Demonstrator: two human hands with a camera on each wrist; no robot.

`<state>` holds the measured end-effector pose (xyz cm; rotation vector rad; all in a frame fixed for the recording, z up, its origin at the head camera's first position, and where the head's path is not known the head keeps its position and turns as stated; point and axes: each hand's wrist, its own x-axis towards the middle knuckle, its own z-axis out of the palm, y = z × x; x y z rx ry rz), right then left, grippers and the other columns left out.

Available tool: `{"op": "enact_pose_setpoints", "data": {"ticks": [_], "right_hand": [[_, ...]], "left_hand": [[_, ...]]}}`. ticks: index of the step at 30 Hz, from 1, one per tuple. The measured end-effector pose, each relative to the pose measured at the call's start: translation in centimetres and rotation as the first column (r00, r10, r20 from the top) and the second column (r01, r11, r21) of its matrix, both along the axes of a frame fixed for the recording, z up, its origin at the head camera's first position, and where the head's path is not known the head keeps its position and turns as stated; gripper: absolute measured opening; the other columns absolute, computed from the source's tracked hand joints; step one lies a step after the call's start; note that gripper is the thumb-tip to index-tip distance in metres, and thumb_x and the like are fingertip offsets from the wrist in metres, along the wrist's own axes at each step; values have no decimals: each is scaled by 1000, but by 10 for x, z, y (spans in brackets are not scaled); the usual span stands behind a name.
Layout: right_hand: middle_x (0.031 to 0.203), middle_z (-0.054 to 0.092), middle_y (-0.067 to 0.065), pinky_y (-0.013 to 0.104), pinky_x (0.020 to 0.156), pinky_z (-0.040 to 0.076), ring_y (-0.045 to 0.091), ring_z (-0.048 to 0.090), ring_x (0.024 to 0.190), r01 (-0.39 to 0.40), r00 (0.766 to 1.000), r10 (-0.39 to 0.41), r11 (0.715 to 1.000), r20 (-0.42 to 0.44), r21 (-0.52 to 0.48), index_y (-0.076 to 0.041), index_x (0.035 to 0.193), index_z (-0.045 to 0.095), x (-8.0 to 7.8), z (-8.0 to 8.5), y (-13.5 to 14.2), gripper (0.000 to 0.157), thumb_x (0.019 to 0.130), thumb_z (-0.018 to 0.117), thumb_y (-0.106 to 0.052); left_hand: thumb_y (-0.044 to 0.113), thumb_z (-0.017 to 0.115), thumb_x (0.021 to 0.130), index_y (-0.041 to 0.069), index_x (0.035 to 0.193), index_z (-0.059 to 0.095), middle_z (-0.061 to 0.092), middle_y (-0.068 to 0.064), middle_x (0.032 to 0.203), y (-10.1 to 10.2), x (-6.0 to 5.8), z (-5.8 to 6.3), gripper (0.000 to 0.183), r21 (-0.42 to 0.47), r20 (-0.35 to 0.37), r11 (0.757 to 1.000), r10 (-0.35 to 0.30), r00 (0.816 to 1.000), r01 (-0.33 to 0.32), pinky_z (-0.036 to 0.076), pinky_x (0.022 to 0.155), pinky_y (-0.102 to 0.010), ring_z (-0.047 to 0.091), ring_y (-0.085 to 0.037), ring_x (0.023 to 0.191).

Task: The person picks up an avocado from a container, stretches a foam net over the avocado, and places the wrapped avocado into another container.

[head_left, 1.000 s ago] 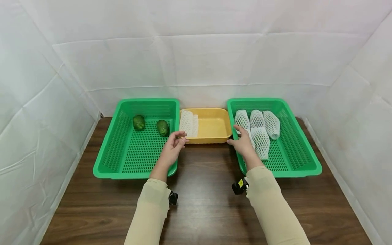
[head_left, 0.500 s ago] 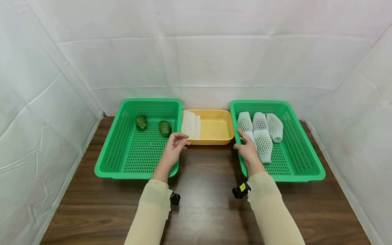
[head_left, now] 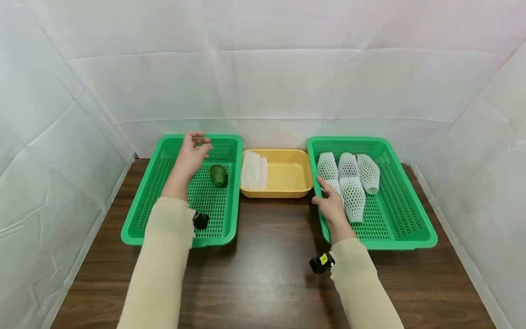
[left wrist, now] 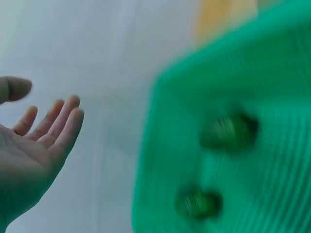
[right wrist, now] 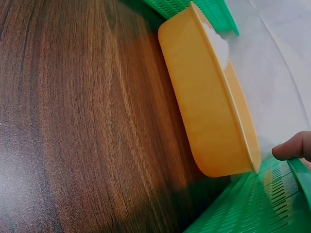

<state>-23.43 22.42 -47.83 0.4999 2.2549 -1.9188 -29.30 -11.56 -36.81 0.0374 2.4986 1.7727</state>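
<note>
My left hand [head_left: 191, 156] is above the left green basket [head_left: 234, 201], its fingers loosely bent and holding nothing. In that basket lies a dark green fruit [head_left: 218, 175] that looks like an avocado. A second such fruit [left wrist: 199, 203] shows, blurred, in the left wrist view; in the head view my hand covers it. My right hand [head_left: 330, 205] is at the left rim of the right green basket [head_left: 411, 219], thumb and forefinger apart. Several white foam net sleeves [head_left: 352, 198] lie in that basket, bulging as if filled; their contents are hidden.
Between the baskets stands a yellow tray [head_left: 287, 194], with flat white foam nets [head_left: 250, 171] at its left end. A dark wooden table [head_left: 255, 274] carries everything. White sheeting [head_left: 279, 87] rises behind and on both sides.
My left hand has moved left and away from me, from beside the tray to above the far part of the left basket. My right hand has shifted slightly at the basket rim.
</note>
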Motion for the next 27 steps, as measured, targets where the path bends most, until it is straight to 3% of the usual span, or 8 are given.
{"op": "enact_pose_setpoints", "data": {"ticks": [4,8,10,12,14,16,18,27], "right_hand": [[143,32,12,37,81,29,28,34,120,0,1000,0,1000,-5,2,-29,144,34,2,2,0,72,83,49,5],[144,31,11,36,82,29,27,34,121,-4,1000,4,1000,-13,-8,-28,144,35,2,2,-2,72,82,49,6],[145,30,9,36,82,29,27,34,122,-5,1000,5,1000,-9,-16,-27,143,35,2,1,-3,71,82,50,6],[146,30,9,36,82,29,26,33,122,-8,1000,7,1000,-3,-21,-27,143,36,3,0,-5,71,82,50,6],[146,29,9,36,82,29,26,33,122,-11,1000,11,1000,3,-19,-27,143,36,3,-1,-6,71,82,50,6],[145,30,10,36,82,29,26,33,122,-8,1000,9,1000,8,-19,-28,143,37,3,-1,-7,71,82,50,6],[145,31,11,36,82,29,27,34,120,-8,1000,8,1000,11,-13,-28,143,37,3,-1,-7,70,82,50,5],[143,33,12,35,82,29,26,34,119,20,1000,-20,1000,21,-3,-30,142,38,1,3,1,70,83,50,5]], "left_hand": [[14,37,99,9,139,33,36,-14,139,-13,-25,-23,41,-310,98,949,-38,994,67,39,85,-46,39,-30,121],[8,34,98,7,141,35,35,-19,141,-15,-36,-48,43,-512,175,832,-143,974,214,40,67,-41,49,-28,83],[2,36,96,4,141,34,33,-21,142,-15,-38,-59,45,-634,191,722,-202,961,278,41,67,-40,51,-30,83],[-5,38,94,1,142,33,29,-21,145,-14,-38,-67,49,-756,207,568,-265,942,326,45,78,-43,52,-34,100],[-10,40,92,1,143,30,24,-20,148,-14,-37,-74,53,-835,233,417,-321,918,358,39,94,-47,38,-37,125],[-13,42,91,2,145,28,21,-20,149,-13,-35,-77,57,-863,265,330,-349,899,383,31,101,-52,23,-40,133],[-13,41,91,4,145,27,20,-19,149,-13,-33,-79,58,-867,285,300,-357,889,398,30,101,-53,23,-40,133],[-4,57,88,6,145,29,25,-23,146,-9,-34,-83,65,-862,293,307,-350,890,404,25,102,-56,24,-43,131]]}}
